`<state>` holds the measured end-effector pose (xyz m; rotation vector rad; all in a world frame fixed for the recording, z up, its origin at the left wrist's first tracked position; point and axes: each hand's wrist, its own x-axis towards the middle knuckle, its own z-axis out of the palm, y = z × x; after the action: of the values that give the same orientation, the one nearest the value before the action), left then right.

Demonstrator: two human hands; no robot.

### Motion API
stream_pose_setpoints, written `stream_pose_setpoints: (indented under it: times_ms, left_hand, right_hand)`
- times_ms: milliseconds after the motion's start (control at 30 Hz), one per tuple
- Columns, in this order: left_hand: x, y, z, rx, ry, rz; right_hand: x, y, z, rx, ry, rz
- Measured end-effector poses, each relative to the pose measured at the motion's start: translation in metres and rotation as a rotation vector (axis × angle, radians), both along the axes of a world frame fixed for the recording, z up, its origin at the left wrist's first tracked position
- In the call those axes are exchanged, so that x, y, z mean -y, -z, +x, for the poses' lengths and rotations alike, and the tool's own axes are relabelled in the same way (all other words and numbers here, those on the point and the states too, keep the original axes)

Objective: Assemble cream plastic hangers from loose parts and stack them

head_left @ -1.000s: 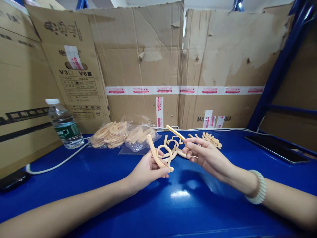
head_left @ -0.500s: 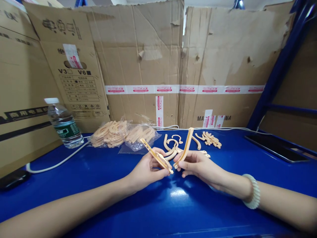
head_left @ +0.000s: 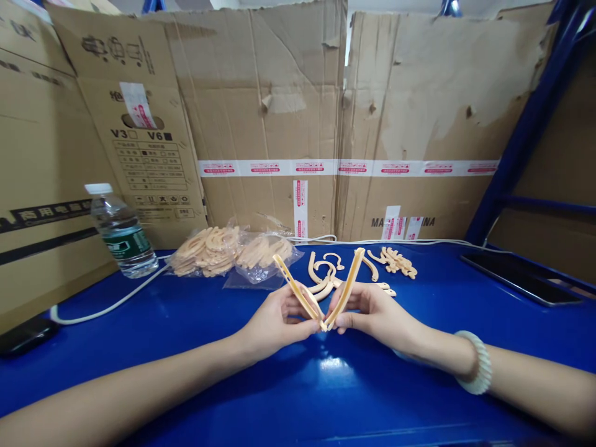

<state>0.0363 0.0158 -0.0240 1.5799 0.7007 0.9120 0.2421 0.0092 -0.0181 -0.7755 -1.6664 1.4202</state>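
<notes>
My left hand is closed on a slim beige plastic strip with slots along it, tilted up to the left. A second curved beige strip, tilted up to the right, is pinched in my right hand. The lower ends of the two strips meet between my fingertips, so together they form a V. Whether the ends are joined or only touching, I cannot tell. Just behind my hands, loose curved beige pieces lie on the blue table.
Clear bags of beige parts lie at the back left beside a water bottle. Small beige pieces are heaped behind my right hand. A dark phone rests at the right, a black object at the left. Cardboard stands behind.
The strip in my right hand has come down and left, and its lower end now meets the left strip's end. The left strip has turned slightly more upright.
</notes>
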Motion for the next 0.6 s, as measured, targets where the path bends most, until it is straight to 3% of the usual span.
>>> stream_pose_setpoints:
  times_ms: [300, 433, 600]
  left_hand:
    - [-0.0022, 0.0025, -0.0006, 0.013, -0.107, -0.045]
    - [-0.0030, 0.0026, 0.0002, 0.040, -0.093, -0.060]
    - [-0.0032, 0.0027, 0.0010, 0.056, -0.092, -0.067]
  right_hand:
    - [0.0049, 0.0003, -0.0010, 0.046, 0.056, 0.128]
    - [0.0052, 0.0035, -0.0010, 0.100, 0.101, 0.233]
    - [0.0053, 0.0049, -0.0042, 0.103, 0.166, 0.203]
